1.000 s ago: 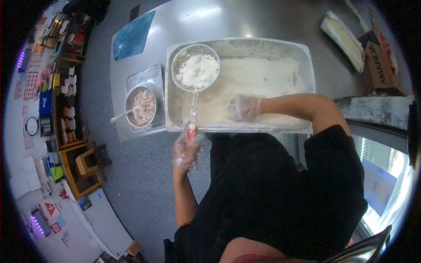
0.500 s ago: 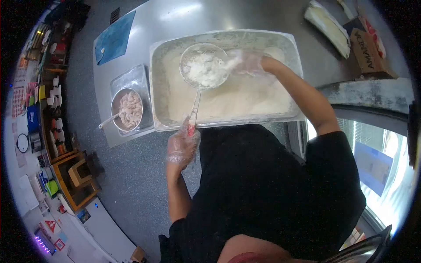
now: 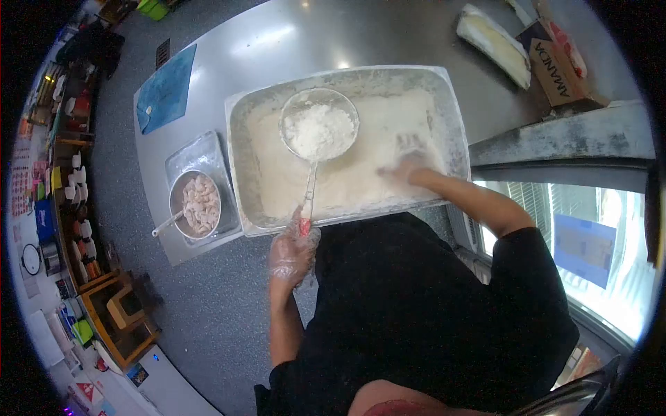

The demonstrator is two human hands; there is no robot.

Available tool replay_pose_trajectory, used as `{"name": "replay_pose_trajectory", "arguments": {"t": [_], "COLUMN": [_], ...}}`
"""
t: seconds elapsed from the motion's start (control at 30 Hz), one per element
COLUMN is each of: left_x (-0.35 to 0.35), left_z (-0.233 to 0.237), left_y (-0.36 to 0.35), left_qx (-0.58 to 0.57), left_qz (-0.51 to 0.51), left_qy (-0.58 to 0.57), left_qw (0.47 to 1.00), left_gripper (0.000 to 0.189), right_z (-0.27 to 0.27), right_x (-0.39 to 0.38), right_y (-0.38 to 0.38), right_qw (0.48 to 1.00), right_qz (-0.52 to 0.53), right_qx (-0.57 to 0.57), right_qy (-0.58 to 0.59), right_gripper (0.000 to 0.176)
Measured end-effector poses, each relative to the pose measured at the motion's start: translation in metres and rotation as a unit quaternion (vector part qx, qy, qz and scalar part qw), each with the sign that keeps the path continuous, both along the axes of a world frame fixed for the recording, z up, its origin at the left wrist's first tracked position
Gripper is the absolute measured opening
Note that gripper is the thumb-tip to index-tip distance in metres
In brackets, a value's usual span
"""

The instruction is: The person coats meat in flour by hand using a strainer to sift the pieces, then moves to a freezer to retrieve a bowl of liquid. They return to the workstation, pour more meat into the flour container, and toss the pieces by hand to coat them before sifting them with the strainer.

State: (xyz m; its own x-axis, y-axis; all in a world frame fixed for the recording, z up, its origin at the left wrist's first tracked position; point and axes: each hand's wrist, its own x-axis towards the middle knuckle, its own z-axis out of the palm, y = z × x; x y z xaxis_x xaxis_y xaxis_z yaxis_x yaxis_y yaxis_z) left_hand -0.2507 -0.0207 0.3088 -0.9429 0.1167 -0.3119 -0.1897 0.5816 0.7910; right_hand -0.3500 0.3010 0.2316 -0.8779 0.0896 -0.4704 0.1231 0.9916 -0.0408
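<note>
My left hand (image 3: pixel 291 253), in a clear plastic glove, is closed round the red-ended handle of a round mesh sieve (image 3: pixel 311 182). The sieve carries a heap of white flour (image 3: pixel 320 132) over the left half of a large rectangular tub (image 3: pixel 454 132). Loose flour (image 3: pixel 374 149) covers the tub's floor. Over on the right side, my right hand (image 3: pixel 409 165) is down at the flour with its fingers spread and thumb apart. It is smeared by motion, and I see nothing held in it.
Left of the tub, a metal bowl (image 3: pixel 220 208) of pale pink raw meat pieces (image 3: pixel 200 206) stands on a metal tray (image 3: pixel 215 149), with a utensil handle (image 3: pixel 166 224) sticking out. A blue sheet (image 3: pixel 168 93), a bag (image 3: pixel 492 41) and a cardboard box (image 3: pixel 555 73) lie on the steel table (image 3: pixel 305 41).
My right hand has left the sieve's edge and moved right and down to the flour. The sieve stays in my left hand, its flour heap now rounder. The whole view has shifted slightly.
</note>
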Motion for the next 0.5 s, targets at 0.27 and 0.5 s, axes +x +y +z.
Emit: {"name": "replay_pose_trajectory", "arguments": {"t": [0.27,0.5], "left_x": [-0.002,0.013], "left_z": [0.012,0.012], "left_y": [-0.003,-0.012], "left_qx": [0.083,0.097], "left_qz": [0.042,0.087], "left_qy": [-0.061,-0.026], "left_qw": [0.994,0.991], "left_gripper": [0.058,0.057], "right_z": [-0.089,-0.071], "right_x": [-0.010,-0.033], "right_y": [-0.012,-0.003], "right_qw": [0.994,0.928], "right_qz": [0.071,-0.075], "right_qx": [-0.056,-0.352], "right_qy": [-0.063,-0.097], "right_gripper": [0.074,0.033]}}
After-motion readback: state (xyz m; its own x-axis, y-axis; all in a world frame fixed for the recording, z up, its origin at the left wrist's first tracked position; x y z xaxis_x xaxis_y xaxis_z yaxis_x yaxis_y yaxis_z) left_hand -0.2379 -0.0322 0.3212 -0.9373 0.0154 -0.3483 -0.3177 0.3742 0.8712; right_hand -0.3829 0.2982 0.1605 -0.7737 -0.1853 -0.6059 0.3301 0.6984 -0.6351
